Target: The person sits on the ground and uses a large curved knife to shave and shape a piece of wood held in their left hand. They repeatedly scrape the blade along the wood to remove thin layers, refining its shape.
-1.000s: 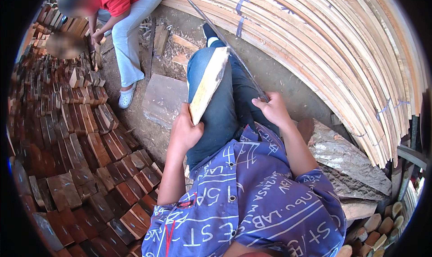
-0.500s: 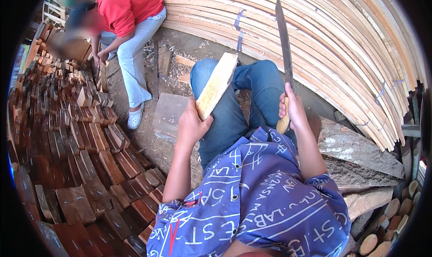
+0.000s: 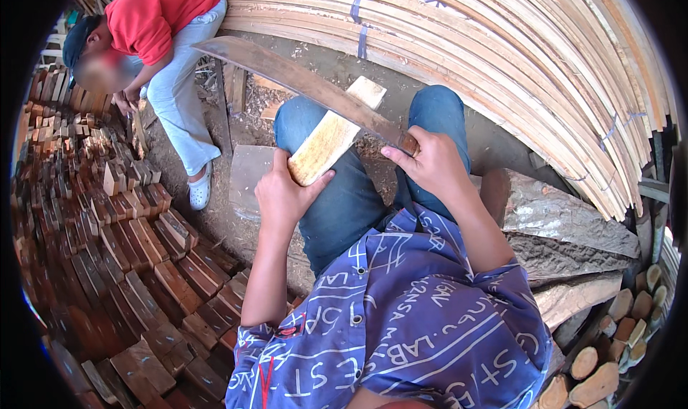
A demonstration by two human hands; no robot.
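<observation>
Swung over from near upright on the right, the long knife (image 3: 308,85) now slants across the farther part of the pale wood piece (image 3: 322,149), which is held over the left thigh (image 3: 340,215), its near end grasped between the thumb and fingers of the left hand (image 3: 282,194). Fingers of the right hand (image 3: 433,164) are clenched round the knife's near end; whether blade and wood touch cannot be told. With no clamp visible on the piece, a slack left grip could let it twist, and the blade might then glance along its edge toward the left thumb or thigh.
</observation>
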